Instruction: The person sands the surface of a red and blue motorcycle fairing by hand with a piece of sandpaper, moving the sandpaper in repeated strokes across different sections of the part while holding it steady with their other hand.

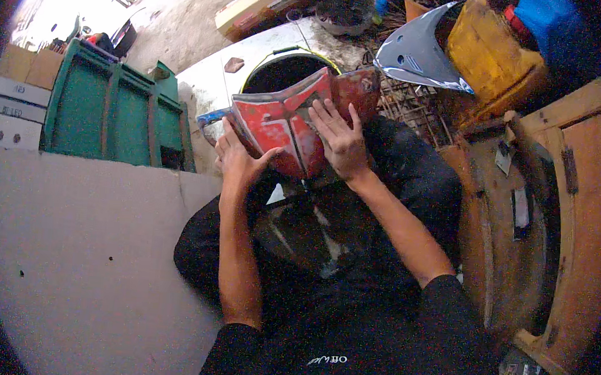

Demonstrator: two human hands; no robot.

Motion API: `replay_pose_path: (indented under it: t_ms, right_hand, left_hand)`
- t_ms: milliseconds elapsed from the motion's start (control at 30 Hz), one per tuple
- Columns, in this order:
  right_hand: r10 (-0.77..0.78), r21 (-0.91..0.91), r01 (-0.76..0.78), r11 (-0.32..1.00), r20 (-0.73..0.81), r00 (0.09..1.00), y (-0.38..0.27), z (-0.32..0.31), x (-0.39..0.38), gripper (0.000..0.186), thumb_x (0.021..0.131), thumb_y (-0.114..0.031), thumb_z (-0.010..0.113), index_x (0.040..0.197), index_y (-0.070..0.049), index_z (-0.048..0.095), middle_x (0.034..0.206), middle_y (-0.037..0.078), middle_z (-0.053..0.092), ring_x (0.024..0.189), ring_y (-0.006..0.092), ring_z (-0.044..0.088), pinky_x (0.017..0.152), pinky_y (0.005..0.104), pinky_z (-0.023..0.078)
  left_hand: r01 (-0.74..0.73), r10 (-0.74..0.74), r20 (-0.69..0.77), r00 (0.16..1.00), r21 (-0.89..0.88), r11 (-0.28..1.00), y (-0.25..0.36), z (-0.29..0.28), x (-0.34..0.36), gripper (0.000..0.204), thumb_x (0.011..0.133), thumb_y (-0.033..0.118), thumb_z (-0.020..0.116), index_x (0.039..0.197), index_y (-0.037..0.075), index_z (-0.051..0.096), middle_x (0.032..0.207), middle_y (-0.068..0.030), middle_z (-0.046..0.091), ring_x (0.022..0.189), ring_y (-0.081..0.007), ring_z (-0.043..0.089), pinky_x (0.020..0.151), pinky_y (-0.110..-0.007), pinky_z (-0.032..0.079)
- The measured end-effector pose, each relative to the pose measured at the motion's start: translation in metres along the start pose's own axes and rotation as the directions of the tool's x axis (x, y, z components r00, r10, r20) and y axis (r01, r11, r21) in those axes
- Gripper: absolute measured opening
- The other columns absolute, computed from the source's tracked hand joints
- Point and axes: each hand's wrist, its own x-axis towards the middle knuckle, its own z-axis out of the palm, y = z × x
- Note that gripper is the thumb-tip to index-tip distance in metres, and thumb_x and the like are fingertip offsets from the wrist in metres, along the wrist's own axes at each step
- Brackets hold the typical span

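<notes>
A red motorbike body panel [271, 134], scuffed with grey patches and pale edges, leans tilted in front of my lap. My left hand [238, 161] steadies its left side, thumb across the front and fingers along the edge. On the right part of the panel my right hand [345, 143] lies flat with fingers stretched out. A dark grey patch shows beside those fingertips; whether it is a sanding sheet or bare surface I cannot tell. Behind the panel stands a round tub [291, 65] with a dark inside and a yellow-green rim, partly hidden. A blue strip [213, 116] shows by my left fingers.
A grey fairing piece [418, 48] and a yellow jerrycan [495, 51] stand at the far right. Wooden furniture [576, 186] is close on my right. On the left are a pale low wall [89, 221], a green metal frame [114, 108] and stacked boxes [13, 108].
</notes>
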Motion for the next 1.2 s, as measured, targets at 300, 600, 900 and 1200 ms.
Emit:
replay_pose_path:
  t_ms: [300, 600, 900, 1200]
  right_hand:
    - [-0.063, -0.013, 0.063, 0.998, 0.003, 0.998, -0.006, 0.002, -0.006, 0.048, 0.084, -0.006, 0.057, 0.131, -0.015, 0.062, 0.144, 0.002, 0.053, 0.138, 0.0232, 0.045, 0.118, 0.052, 0.017]
    - [-0.073, 0.034, 0.072, 0.997, 0.021, 0.997, -0.008, -0.006, -0.012, 0.048, 0.083, -0.005, 0.057, 0.129, -0.017, 0.063, 0.141, 0.003, 0.056, 0.138, 0.0232, 0.045, 0.116, 0.0507, 0.02]
    - [-0.123, 0.036, 0.128, 0.991, -0.115, 0.986, -0.014, 0.002, -0.018, 0.044, 0.079, -0.007, 0.063, 0.122, -0.015, 0.065, 0.101, 0.004, 0.059, 0.102, 0.0221, 0.056, 0.1, 0.0439, 0.039]
    - [-0.112, 0.165, 0.127, 0.978, -0.095, 0.989, -0.016, 0.007, -0.018, 0.024, 0.082, -0.013, 0.069, 0.106, -0.014, 0.065, 0.094, 0.004, 0.062, 0.091, 0.026, 0.06, 0.084, 0.0403, 0.041]
  left_hand:
    - [0.019, -0.018, -0.035, 0.999, 0.025, 1.0, 0.003, 0.0, -0.002, 0.137, 0.061, 0.064, 0.082, 0.153, -0.002, 0.005, 0.145, -0.0293, 0.035, 0.134, -0.0453, 0.034, 0.106, -0.059, 0.032]
    - [0.016, -0.014, -0.047, 0.999, 0.041, 0.999, 0.007, -0.001, -0.005, 0.135, 0.063, 0.062, 0.082, 0.153, -0.002, 0.005, 0.142, -0.0289, 0.037, 0.132, -0.0455, 0.036, 0.104, -0.061, 0.032]
    - [0.078, -0.076, 0.051, 0.996, -0.038, 0.996, 0.025, -0.018, -0.004, 0.137, 0.06, 0.064, 0.083, 0.152, -0.004, 0.008, 0.14, -0.0287, 0.038, 0.13, -0.0455, 0.037, 0.103, -0.06, 0.034]
    - [0.082, -0.081, 0.035, 0.996, -0.021, 0.996, 0.016, -0.012, -0.003, 0.14, 0.058, 0.071, 0.079, 0.152, -0.005, 0.008, 0.139, -0.0274, 0.039, 0.129, -0.0435, 0.04, 0.102, -0.059, 0.036]
